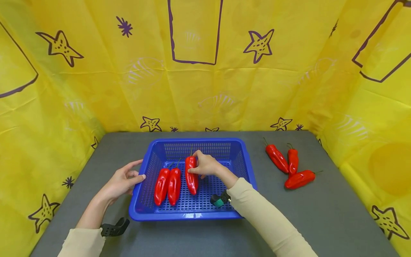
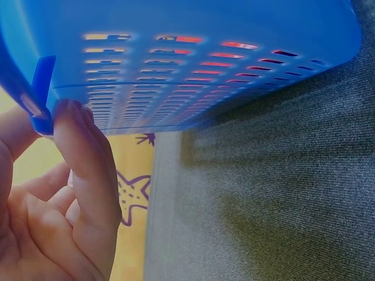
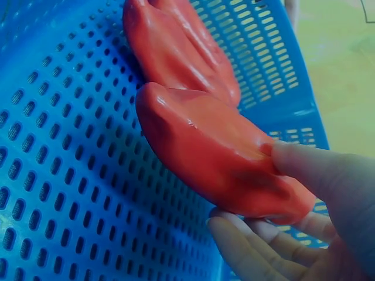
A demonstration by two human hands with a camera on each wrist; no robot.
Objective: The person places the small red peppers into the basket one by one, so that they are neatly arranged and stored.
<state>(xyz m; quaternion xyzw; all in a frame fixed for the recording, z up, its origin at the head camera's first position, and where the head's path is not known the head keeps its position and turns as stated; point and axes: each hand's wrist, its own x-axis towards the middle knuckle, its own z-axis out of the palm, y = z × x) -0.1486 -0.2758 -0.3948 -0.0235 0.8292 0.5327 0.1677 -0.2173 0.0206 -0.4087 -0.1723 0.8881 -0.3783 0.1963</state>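
Red pepper [image 1: 191, 175], held by the right hand [image 1: 207, 165], is inside the blue basket [image 1: 192, 216], right of two other peppers [image 1: 174, 186]. The head view alone shows its thin green stem pointing toward the far wall, and three loose peppers [image 1: 300, 179] lying close together on the grey worktop [image 1: 179, 242], right of the basket. From the right wrist the grip is plain: the thumb presses one side of the pepper, fingers curl against the other, and the stem end is hidden by the hand. Whether its lower end touches the slotted floor, I cannot tell.

The left hand [image 1: 123, 180] is clamped on the basket's left rim. Its wrist view shows what the head view hides: a finger set against the outside just under the rim, and red showing through the slots. The two hands are apart.

The held pepper is long, glossy and bright red in the head view, tapering to a rounded tip; the right wrist view turns it a duller, pinkish red and brings out shallow dents and folds along its skin, with white highlights.
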